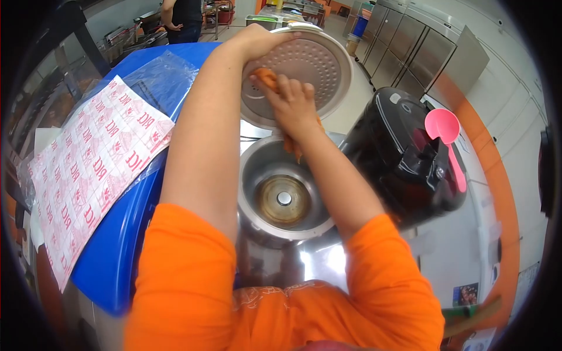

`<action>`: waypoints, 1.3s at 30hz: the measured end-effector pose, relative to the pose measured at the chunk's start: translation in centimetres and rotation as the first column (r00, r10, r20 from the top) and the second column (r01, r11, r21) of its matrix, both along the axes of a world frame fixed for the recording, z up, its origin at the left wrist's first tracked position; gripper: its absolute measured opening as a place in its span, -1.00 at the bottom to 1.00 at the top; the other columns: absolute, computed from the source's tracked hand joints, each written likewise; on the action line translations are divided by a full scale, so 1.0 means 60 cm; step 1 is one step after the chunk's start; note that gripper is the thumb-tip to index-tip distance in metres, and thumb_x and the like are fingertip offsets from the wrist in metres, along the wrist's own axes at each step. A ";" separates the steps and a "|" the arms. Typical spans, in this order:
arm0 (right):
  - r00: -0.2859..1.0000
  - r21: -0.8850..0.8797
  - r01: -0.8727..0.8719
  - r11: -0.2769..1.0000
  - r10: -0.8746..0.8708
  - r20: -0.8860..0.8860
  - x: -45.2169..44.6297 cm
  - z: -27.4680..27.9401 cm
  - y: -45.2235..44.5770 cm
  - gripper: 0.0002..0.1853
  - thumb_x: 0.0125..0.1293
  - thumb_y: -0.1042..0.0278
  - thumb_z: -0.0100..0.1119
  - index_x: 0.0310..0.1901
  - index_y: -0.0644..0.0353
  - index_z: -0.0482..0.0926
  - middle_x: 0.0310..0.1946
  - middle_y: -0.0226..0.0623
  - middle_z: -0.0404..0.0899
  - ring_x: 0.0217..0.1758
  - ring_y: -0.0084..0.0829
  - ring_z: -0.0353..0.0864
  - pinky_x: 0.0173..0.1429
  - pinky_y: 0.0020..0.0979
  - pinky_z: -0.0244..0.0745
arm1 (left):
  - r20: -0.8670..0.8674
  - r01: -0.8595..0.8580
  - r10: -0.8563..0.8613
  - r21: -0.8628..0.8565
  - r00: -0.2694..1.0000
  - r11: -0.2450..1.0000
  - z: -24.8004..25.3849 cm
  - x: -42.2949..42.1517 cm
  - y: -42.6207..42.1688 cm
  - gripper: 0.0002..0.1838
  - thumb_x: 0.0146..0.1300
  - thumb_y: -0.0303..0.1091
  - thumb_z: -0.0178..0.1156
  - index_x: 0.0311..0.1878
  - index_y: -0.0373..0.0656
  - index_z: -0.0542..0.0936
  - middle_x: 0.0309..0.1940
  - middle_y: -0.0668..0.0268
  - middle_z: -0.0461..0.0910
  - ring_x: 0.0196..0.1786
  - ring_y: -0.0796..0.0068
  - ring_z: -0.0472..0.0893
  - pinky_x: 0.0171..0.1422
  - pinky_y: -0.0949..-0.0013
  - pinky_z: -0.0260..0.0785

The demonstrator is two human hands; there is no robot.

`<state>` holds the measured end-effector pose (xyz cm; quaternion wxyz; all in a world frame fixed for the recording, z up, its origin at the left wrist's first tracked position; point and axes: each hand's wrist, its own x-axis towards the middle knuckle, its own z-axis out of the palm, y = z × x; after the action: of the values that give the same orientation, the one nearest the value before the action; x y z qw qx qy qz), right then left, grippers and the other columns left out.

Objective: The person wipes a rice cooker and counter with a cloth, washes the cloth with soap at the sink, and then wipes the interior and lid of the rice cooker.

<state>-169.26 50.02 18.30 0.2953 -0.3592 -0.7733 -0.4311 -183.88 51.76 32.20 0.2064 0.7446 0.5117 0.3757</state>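
Observation:
My left hand grips the upper edge of a round dimpled metal lid, which stands raised behind an open cooker. Against the inner face of that lid, my right hand presses an orange cloth, part of which hangs below the palm. Beneath my hands is the open cooker, with an empty-looking metal chamber and a round silver piece at its brownish centre.
A closed black cooker sits to the right with a pink scoop on it. At left, printed paper sheets lie over a blue surface. Steel cabinets and a person stand farther back.

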 end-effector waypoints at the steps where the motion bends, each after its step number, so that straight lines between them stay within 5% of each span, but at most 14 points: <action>1: 1.000 -0.006 -0.006 1.000 0.006 -0.003 0.002 -0.010 -0.003 -0.34 0.08 0.35 -0.04 0.31 -0.24 0.25 -0.05 -0.39 0.31 -0.11 -0.41 0.31 0.00 -0.25 0.13 | -0.003 -0.006 0.006 -0.006 1.000 1.000 -0.003 -0.001 0.001 -0.17 -0.12 0.32 0.26 0.04 -0.23 0.54 -0.01 0.07 0.56 0.04 0.25 0.54 0.12 0.32 0.32; 3: 0.995 -0.057 0.103 0.993 -0.102 0.018 0.011 -0.035 -0.006 -0.34 0.09 0.34 -0.05 0.31 -0.27 0.24 -0.07 -0.40 0.31 -0.12 -0.41 0.30 0.01 -0.26 0.13 | -0.025 -0.056 0.055 -0.019 0.998 0.998 -0.003 0.000 0.003 -0.20 -0.10 0.30 0.25 0.04 -0.23 0.54 -0.02 0.09 0.56 0.02 0.28 0.54 0.11 0.34 0.32; 10: 0.995 -0.042 0.008 0.999 -0.004 0.102 0.007 -0.025 0.004 -0.30 0.08 0.36 -0.04 0.33 -0.33 0.21 -0.09 -0.40 0.30 -0.14 -0.42 0.29 -0.01 -0.27 0.13 | -0.032 -0.001 0.002 0.022 0.999 1.000 -0.002 -0.001 0.004 -0.21 -0.08 0.29 0.24 0.06 -0.19 0.54 -0.01 0.07 0.56 0.03 0.23 0.53 0.11 0.31 0.32; 12: 0.999 -0.045 0.004 0.999 -0.002 0.045 0.001 -0.046 0.005 -0.30 0.08 0.36 -0.03 0.33 -0.34 0.20 -0.09 -0.41 0.30 -0.14 -0.42 0.29 -0.02 -0.27 0.13 | -0.070 -0.033 0.039 0.087 0.997 0.996 -0.007 -0.002 0.001 -0.12 -0.11 0.47 0.12 -0.15 -0.32 0.63 -0.26 0.08 0.63 -0.17 0.31 0.60 -0.03 0.35 0.36; 16: 0.994 -0.059 0.002 0.998 0.005 0.109 0.012 -0.035 -0.002 -0.32 0.08 0.36 -0.03 0.32 -0.33 0.23 -0.08 -0.40 0.31 -0.15 -0.41 0.30 -0.05 -0.29 0.15 | -0.058 -0.056 0.061 0.090 0.996 0.994 -0.008 -0.001 0.007 -0.12 -0.12 0.46 0.13 -0.16 -0.32 0.63 -0.26 0.07 0.63 -0.17 0.31 0.59 -0.03 0.35 0.36; 22: 0.994 -0.044 -0.048 0.998 0.044 -0.095 -0.012 -0.036 0.002 -0.30 0.05 0.37 0.01 0.31 -0.32 0.24 -0.14 -0.41 0.31 -0.22 -0.40 0.29 -0.10 -0.26 0.15 | -0.064 -0.046 0.053 0.099 0.997 0.994 -0.010 -0.003 0.006 -0.13 -0.10 0.45 0.14 -0.15 -0.33 0.63 -0.26 0.08 0.63 -0.17 0.32 0.59 -0.05 0.35 0.36; 25: 0.995 -0.191 -0.038 0.981 0.055 0.083 0.035 -0.032 -0.012 -0.32 0.08 0.42 -0.04 0.29 -0.36 0.27 -0.12 -0.37 0.34 -0.15 -0.39 0.31 -0.05 -0.27 0.14 | -0.048 -0.005 0.008 0.075 0.999 0.997 -0.010 -0.002 0.009 -0.14 -0.07 0.43 0.14 -0.13 -0.33 0.62 -0.25 0.07 0.63 -0.16 0.32 0.59 -0.05 0.35 0.36; 28: 0.993 -0.199 0.112 0.974 -0.106 0.042 0.055 -0.022 -0.013 -0.34 0.10 0.44 -0.07 0.29 -0.32 0.28 -0.12 -0.36 0.36 -0.13 -0.36 0.32 -0.04 -0.27 0.14 | -0.013 0.019 -0.018 0.064 1.000 0.998 -0.010 0.002 0.006 -0.16 -0.05 0.41 0.14 -0.12 -0.33 0.61 -0.25 0.08 0.63 -0.17 0.33 0.59 -0.07 0.36 0.36; 30: 0.979 0.005 0.065 0.998 -0.063 -0.195 0.046 -0.006 0.007 -0.30 0.09 0.39 -0.04 0.34 -0.27 0.18 -0.16 -0.41 0.34 -0.21 -0.39 0.30 -0.08 -0.24 0.14 | -0.036 0.010 -0.006 0.128 0.999 0.992 -0.011 0.002 -0.001 -0.18 -0.03 0.39 0.14 -0.11 -0.32 0.61 -0.26 0.11 0.63 -0.18 0.35 0.60 -0.06 0.37 0.37; 32: 0.980 -0.050 0.105 0.993 -0.112 -0.163 0.026 -0.009 0.006 -0.30 0.10 0.38 -0.05 0.35 -0.27 0.17 -0.15 -0.42 0.35 -0.18 -0.39 0.30 -0.06 -0.28 0.15 | -0.051 0.002 0.003 0.105 0.999 0.994 -0.007 0.000 -0.003 -0.18 -0.03 0.39 0.14 -0.11 -0.31 0.61 -0.26 0.11 0.63 -0.19 0.34 0.60 -0.07 0.37 0.37; 35: 0.988 -0.207 -0.040 0.978 0.070 0.139 0.029 -0.043 0.008 -0.33 0.12 0.38 -0.07 0.34 -0.30 0.20 -0.14 -0.42 0.36 -0.15 -0.39 0.33 -0.02 -0.31 0.18 | -0.070 -0.011 0.017 0.075 0.997 0.997 -0.013 -0.003 0.016 -0.20 -0.02 0.39 0.13 -0.10 -0.29 0.62 -0.27 0.11 0.63 -0.20 0.33 0.60 -0.06 0.37 0.36; 39: 0.991 -0.250 0.030 0.968 0.004 0.135 0.089 -0.047 -0.019 -0.28 0.06 0.34 0.03 0.33 -0.33 0.20 -0.17 -0.46 0.36 -0.18 -0.41 0.33 -0.02 -0.34 0.20 | -0.066 0.006 -0.005 0.015 0.998 1.000 -0.016 -0.006 0.038 -0.24 0.00 0.36 0.12 -0.11 -0.25 0.62 -0.27 0.12 0.63 -0.22 0.33 0.60 -0.07 0.38 0.36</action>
<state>-163.91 48.86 15.50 0.1918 -0.3692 -0.8373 -0.3547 -184.22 54.02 31.26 0.1847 0.7594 0.5134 0.3544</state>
